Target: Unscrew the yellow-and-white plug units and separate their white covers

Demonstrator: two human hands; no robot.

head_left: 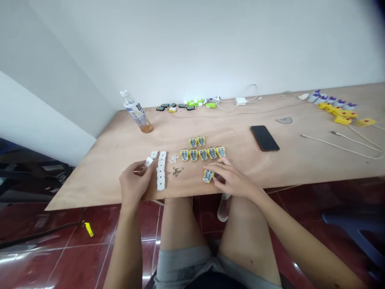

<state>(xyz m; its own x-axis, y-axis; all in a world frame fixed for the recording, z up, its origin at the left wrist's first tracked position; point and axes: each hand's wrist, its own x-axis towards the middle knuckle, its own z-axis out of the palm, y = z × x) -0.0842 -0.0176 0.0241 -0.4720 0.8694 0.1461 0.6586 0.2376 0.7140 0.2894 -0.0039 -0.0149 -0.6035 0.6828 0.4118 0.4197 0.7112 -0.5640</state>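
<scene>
Over the plywood tabletop [120, 160], the left hand [134, 182] pinches a white block [148, 161], the right hand [231, 179] grips a yellow module [208, 176].

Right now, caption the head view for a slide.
Left hand holds a white piece by a row of white parts; right hand touches a yellow module on a plywood table.

Yellow-and-grey housing [208, 176] half covered by the right hand [231, 180], white block [148, 161] partly hidden in the left hand [134, 180], tiny dark bits, perhaps screws [177, 171] (too small to tell), far green and black pieces [192, 103] blurred, plywood tabletop [319, 120] cut off at the right edge
</scene>
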